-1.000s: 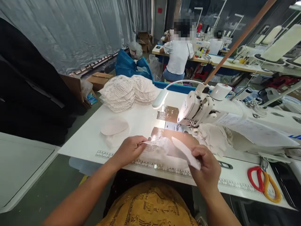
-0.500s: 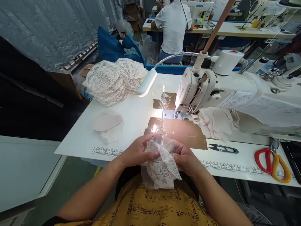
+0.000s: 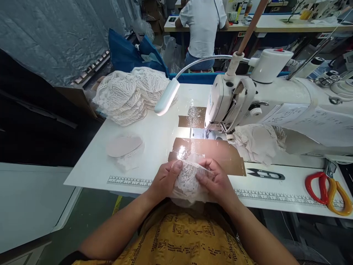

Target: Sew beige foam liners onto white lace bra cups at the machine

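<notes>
A piece of white lace fabric [image 3: 189, 180] is stretched between my two hands, over the front edge of the sewing table. My left hand [image 3: 167, 178] pinches its left side, thumb on top. On its right side my right hand [image 3: 213, 180] grips the lace between thumb and fingers. Sheer cloth hangs below the lace towards my lap. Just beyond my hands, brown tape [image 3: 206, 151] covers the table in front of the needle area. The white sewing machine [image 3: 248, 99] stands behind and to the right, its lamp [image 3: 167, 96] lit.
Stacked white lace pieces [image 3: 124, 95] lie at the back left. A beige oval pad [image 3: 124, 146] rests on sheer cloth nearer me. Thread snips [image 3: 266, 174] and red-and-orange scissors [image 3: 328, 189] lie at right. Crumpled pale fabric [image 3: 255, 141] sits under the machine arm. A person [image 3: 202, 29] sits ahead.
My hands first held the fabric wide apart, then came together. The lace has since been lifted and turned between them. My view has tilted down towards the table.
</notes>
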`<act>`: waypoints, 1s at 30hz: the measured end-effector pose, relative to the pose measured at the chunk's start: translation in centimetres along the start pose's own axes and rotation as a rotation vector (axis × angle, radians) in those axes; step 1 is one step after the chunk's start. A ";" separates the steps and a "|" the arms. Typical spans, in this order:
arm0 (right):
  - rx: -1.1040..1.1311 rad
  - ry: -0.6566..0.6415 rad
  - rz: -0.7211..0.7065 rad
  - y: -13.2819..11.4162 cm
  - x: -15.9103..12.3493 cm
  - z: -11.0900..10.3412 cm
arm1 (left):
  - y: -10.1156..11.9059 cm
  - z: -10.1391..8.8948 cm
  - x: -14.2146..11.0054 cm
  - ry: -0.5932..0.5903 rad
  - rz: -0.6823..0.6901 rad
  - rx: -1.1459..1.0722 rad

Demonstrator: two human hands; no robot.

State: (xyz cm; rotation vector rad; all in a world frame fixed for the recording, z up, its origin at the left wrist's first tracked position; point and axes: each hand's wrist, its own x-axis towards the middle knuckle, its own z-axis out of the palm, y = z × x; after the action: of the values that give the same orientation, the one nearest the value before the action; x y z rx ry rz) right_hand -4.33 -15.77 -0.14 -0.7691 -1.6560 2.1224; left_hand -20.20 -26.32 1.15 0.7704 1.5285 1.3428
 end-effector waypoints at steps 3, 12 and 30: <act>0.233 0.010 0.131 0.3 0.6 0.0 | 0.3 -0.2 -0.1 -0.093 0.020 0.017; 0.267 0.143 -0.077 0.8 0.6 -0.3 | -0.1 -2.1 1.1 -0.175 -0.141 -0.556; -0.248 0.043 -0.248 -2.2 0.4 0.8 | 3.3 -3.2 0.2 -0.377 0.158 0.377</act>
State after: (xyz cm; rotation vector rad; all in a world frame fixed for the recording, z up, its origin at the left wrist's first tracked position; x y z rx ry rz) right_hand -5.25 -15.58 2.04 -0.6334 -1.9055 1.7439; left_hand -23.60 -26.68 4.22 1.3232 1.4493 0.9541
